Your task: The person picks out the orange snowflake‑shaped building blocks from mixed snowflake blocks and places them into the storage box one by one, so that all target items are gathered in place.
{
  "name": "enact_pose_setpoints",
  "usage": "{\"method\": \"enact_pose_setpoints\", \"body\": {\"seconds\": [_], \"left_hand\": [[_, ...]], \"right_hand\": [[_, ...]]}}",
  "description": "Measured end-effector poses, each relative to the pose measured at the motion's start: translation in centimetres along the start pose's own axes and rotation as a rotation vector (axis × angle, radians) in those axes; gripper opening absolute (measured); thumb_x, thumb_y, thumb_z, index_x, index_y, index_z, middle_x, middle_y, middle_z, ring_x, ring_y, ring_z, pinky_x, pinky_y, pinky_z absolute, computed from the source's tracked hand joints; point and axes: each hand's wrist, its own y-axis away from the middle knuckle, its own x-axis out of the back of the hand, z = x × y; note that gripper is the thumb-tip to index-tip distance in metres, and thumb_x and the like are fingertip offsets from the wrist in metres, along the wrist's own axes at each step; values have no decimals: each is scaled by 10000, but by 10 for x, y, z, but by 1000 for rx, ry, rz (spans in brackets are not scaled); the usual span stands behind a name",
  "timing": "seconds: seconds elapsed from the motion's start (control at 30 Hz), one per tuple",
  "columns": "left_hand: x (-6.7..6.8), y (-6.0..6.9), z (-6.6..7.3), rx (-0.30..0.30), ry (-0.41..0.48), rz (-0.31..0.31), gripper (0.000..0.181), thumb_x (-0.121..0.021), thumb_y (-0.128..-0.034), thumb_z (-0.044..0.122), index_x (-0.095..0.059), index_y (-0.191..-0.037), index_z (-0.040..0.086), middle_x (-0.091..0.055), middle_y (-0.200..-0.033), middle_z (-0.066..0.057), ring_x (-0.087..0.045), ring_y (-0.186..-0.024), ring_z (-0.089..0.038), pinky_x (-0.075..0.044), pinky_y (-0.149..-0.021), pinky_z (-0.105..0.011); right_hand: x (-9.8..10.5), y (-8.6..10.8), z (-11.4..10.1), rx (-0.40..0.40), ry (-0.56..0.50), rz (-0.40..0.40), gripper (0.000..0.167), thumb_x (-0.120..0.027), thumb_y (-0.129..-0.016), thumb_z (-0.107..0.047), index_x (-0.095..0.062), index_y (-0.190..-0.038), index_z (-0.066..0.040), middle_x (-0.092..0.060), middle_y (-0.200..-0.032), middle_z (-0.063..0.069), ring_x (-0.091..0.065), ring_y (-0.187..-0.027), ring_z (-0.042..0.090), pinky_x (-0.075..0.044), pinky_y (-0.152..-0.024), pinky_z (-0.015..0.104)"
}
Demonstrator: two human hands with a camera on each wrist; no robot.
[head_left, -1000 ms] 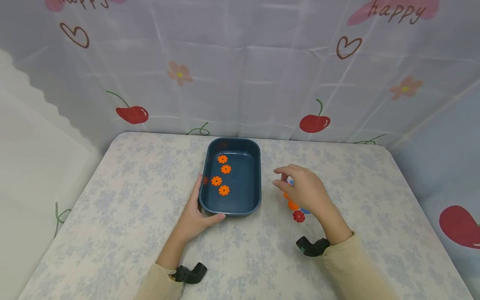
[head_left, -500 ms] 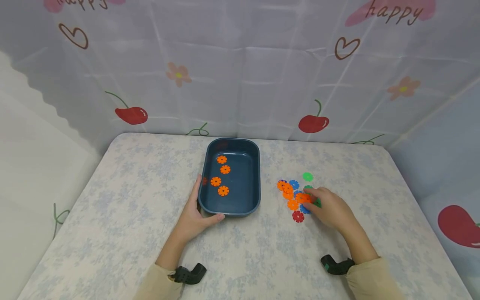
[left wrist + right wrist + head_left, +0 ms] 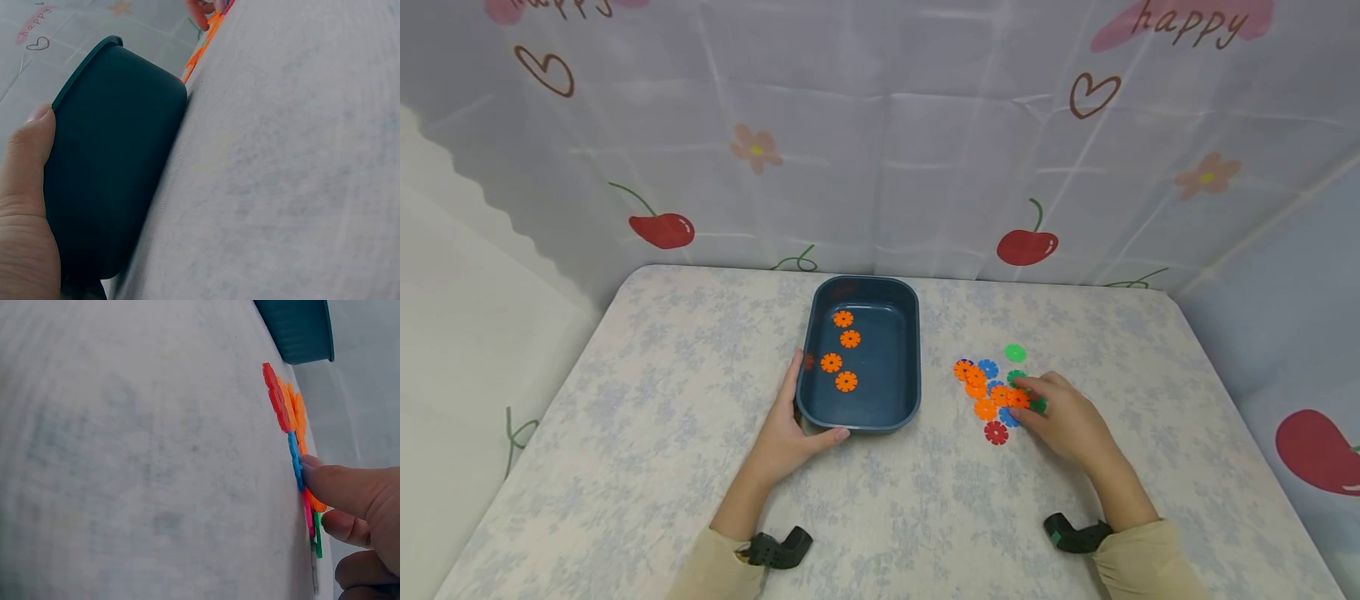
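A dark blue rectangular tray (image 3: 880, 417) stands on the table with several orange slotted discs (image 3: 846, 382) on its left side. My left hand (image 3: 786, 433) holds the tray's near left corner, thumb along the near wall and fingers along the left wall. To the right of the tray lies a loose pile of slotted plastic discs in orange, blue, green and red. There my right hand (image 3: 1067, 421) pinches an orange disc (image 3: 1018, 398) between thumb and forefinger, low over the pile. In the right wrist view the thumb touches the discs' edge; the forefinger's contact is partly hidden.
A red disc (image 3: 996, 432) lies at the pile's near edge, a light green disc (image 3: 1015, 353) at its far edge. A printed curtain (image 3: 880, 167) hangs behind the patterned tabletop (image 3: 700, 350). Each wrist wears a black camera mount.
My right hand has moved from beside the tray rightward to the pile, where its fingertips have closed on an orange disc. The left hand and the tray have stayed in place.
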Motion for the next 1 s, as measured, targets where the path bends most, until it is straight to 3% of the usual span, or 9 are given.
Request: {"method": "enact_pose_setpoints", "body": {"seconds": [0.37,0.63,0.77,0.87,1.0], "left_hand": [[0,0,0,-5,0,2,1259,-894,-737,253,14,-1607,321,-5,-1660,149,-44,-1543,-136,-161,-1240,-524],[0,1,0,-7,-5,5,1258,-895,-736,254,10,-1607,324,-3,-1659,151,-40,-1543,-134,-159,-1241,-521],[0,1,0,-11,-5,5,1259,-896,-734,254,8,-1607,327,-1,-1659,152,-35,-1542,-130,-153,-1242,-520],[0,0,0,-11,-8,4,1261,-899,-732,261,8,-1605,339,4,-1658,156,-29,-1542,-127,-153,-1242,-520],[-1,0,-2,-12,-6,2,1264,-898,-732,251,12,-1606,330,8,-1659,151,-25,-1544,-133,-154,-1241,-524]], "right_hand": [[-3,2,4,37,-1,41,447,-769,-875,-288,-668,-1274,-116,-644,-1115,75,-624,-990,278,-548,-846,505],[-3,3,5,80,-26,84,405,-794,-850,-266,-721,-1221,-119,-712,-1023,35,-636,-955,257,-546,-844,489],[-2,3,7,61,-66,64,411,-772,-873,-258,-701,-1259,-137,-706,-973,39,-571,-764,212,-505,-659,343],[-3,2,8,39,-97,40,429,-760,-885,-269,-678,-1292,-156,-679,-919,22,-439,-635,156,-353,-526,252],[-3,3,10,11,-131,18,421,-750,-893,-307,-682,-1278,-151,-660,-916,11,-431,-645,146,-340,-524,238]]}}
